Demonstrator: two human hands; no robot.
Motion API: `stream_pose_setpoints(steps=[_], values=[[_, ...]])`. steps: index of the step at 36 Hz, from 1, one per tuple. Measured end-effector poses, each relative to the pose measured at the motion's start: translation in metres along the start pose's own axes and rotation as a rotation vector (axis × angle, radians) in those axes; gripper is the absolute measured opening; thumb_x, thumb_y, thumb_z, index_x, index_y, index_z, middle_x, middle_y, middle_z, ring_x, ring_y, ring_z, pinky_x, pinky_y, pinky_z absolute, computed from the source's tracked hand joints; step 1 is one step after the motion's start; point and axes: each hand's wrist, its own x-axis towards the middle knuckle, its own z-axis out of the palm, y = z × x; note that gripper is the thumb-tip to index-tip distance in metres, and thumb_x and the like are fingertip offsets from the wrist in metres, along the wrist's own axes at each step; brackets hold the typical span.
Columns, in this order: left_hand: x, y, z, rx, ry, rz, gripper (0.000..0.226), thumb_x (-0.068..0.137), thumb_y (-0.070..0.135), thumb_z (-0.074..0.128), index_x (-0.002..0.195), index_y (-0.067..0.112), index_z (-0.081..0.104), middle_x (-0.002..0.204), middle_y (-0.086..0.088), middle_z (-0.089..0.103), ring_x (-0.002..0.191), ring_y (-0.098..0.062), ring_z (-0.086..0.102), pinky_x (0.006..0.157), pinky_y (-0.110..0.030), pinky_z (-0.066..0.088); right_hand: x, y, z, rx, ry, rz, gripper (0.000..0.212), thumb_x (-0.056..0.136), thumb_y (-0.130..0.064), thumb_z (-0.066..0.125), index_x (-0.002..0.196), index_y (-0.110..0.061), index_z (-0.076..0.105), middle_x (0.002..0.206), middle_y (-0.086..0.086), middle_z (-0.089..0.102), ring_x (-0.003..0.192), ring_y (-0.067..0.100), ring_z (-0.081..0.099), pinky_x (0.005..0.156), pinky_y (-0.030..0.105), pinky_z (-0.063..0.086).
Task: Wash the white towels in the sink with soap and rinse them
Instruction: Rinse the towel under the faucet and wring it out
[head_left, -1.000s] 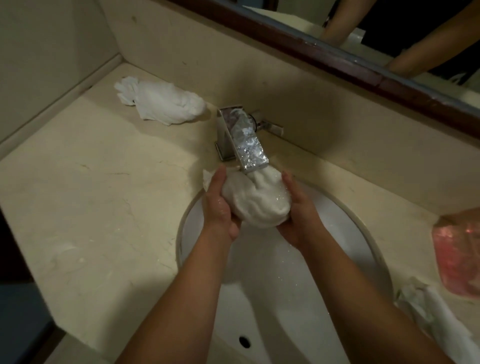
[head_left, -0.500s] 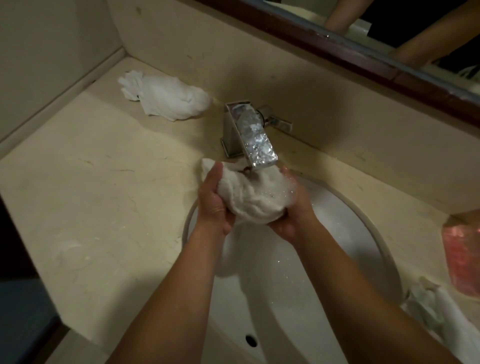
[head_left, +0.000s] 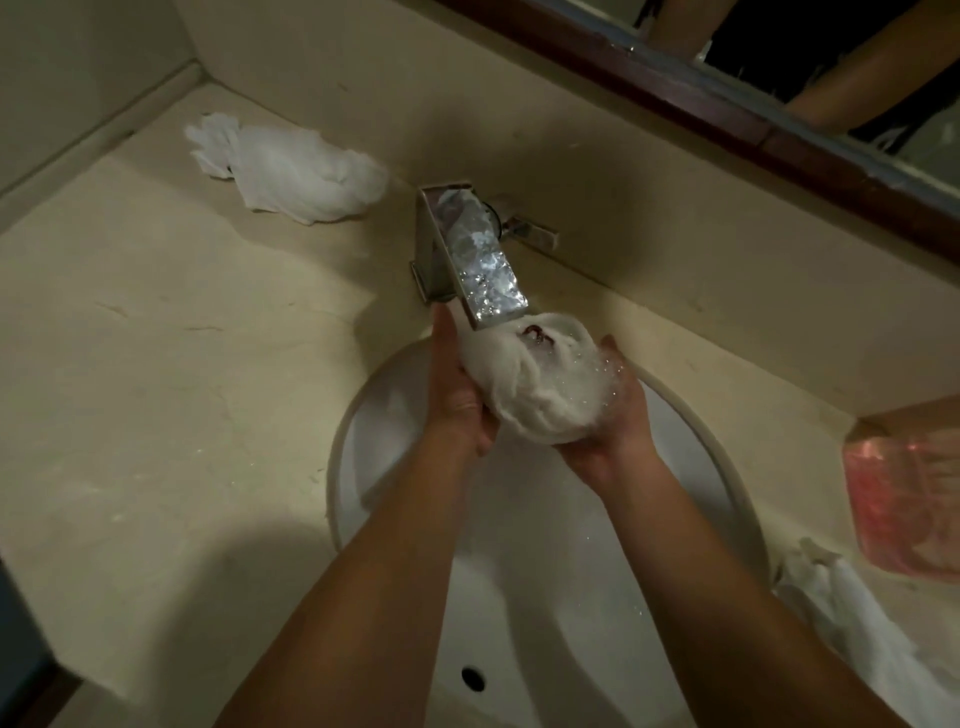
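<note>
Two hands hold one white towel (head_left: 540, 384) bunched into a wet ball right under the spout of the square chrome faucet (head_left: 470, 260), above the far rim of the white sink (head_left: 519, 597). The left hand (head_left: 460, 395) curls its grip round the towel's left side, thumb lying up along the cloth; the right hand (head_left: 615, 421) cups and grips it from the right and below, fingers wrapped under the bundle. The towel looks soaked and twisted, with folds spiralling toward a small dark reddish mark on top, just below the spout. Bright droplets and foam speckle its right side and the right hand's fingers.

A second white towel (head_left: 291, 174) lies crumpled on the beige tabletop (head_left: 171, 364) at far left, well apart from the sink. A third white cloth (head_left: 852, 618) lies at the sink's near right edge, beside a pink plastic bag (head_left: 904, 499).
</note>
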Motion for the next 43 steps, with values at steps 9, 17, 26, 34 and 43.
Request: stream_pose_setpoints(steps=[9,17,26,34,43], values=[[0.005,0.006,0.0,0.001,-0.038,-0.072,0.065,0.104,0.065,0.036,0.116,0.009,0.068,0.107,-0.012,0.071,0.083,-0.02,0.077,0.072,-0.031,0.061,0.002,0.001,-0.002,-0.086,-0.053,-0.063,0.064,0.109,-0.055,0.044,0.144,-0.005,0.063,0.142,0.018,0.066,0.13,0.035,0.065,0.115,0.05,0.047],[-0.01,0.022,-0.021,-0.022,-0.116,-0.011,0.081,0.072,0.07,0.079,0.118,0.002,0.079,0.126,-0.023,0.072,0.124,-0.037,0.066,0.121,-0.049,0.042,0.008,0.019,0.018,-0.086,-0.115,-0.014,0.047,0.107,-0.051,0.048,0.126,-0.021,0.079,0.139,0.013,0.069,0.127,0.032,0.065,0.115,0.053,0.044],[-0.016,0.043,-0.041,-0.037,0.064,0.065,0.082,0.086,0.06,0.07,0.134,-0.006,0.064,0.144,-0.035,0.057,0.139,-0.047,0.053,0.124,-0.058,0.035,0.008,0.034,0.046,-0.081,-0.054,0.016,0.041,0.109,-0.042,0.053,0.127,-0.01,0.073,0.114,0.01,0.078,0.098,0.024,0.077,0.091,0.04,0.06],[-0.009,0.034,-0.04,-0.045,0.102,0.094,0.117,0.062,0.065,0.095,0.146,-0.007,0.056,0.146,-0.036,0.056,0.137,-0.05,0.056,0.12,-0.065,0.039,0.01,0.032,0.042,-0.073,-0.031,-0.019,0.032,0.11,-0.033,0.053,0.102,-0.015,0.079,0.093,0.006,0.079,0.083,0.022,0.076,0.075,0.035,0.061],[-0.011,0.009,-0.027,-0.059,0.127,0.075,0.111,0.06,0.058,0.096,0.144,-0.004,0.058,0.142,-0.034,0.059,0.134,-0.049,0.059,0.119,-0.063,0.041,-0.002,0.02,0.017,-0.083,-0.081,-0.059,0.035,0.109,-0.033,0.05,0.119,-0.014,0.078,0.122,0.009,0.077,0.108,0.024,0.075,0.107,0.044,0.052]])
